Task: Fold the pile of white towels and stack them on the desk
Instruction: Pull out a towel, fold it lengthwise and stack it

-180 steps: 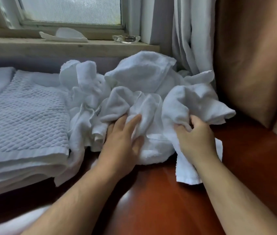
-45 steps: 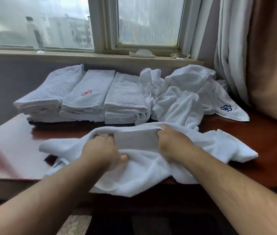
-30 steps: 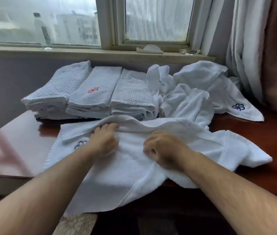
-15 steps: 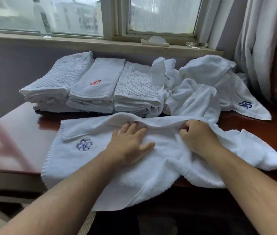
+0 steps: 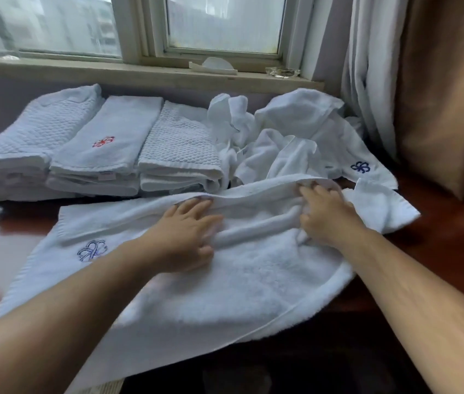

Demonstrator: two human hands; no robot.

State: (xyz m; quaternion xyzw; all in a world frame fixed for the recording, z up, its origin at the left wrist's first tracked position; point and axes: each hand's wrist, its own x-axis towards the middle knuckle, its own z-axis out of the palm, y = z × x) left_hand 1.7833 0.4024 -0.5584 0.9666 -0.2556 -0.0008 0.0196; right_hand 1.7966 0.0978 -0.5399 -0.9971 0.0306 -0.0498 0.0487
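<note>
Left hand [image 5: 188, 231] lies flat, fingers straight, on the spread towel [image 5: 225, 285]; right hand [image 5: 324, 214] curls its fingers round the fold at its far side. It drapes over the near edge of the desk [image 5: 438, 243], with folded stacks [image 5: 111, 149] and the loose pile [image 5: 290, 132] behind.

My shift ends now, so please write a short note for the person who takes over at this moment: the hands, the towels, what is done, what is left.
Left hand: flat, pressing the spread towel. Right hand: fingers curled on a fold at that towel's far edge.
Spread towel lies on the desk front, near edge hanging over. Folded stacks: three, back left. Crumpled pile: back right.
Done: the three stacks. Left: fold and stack the spread towel, then the pile.
</note>
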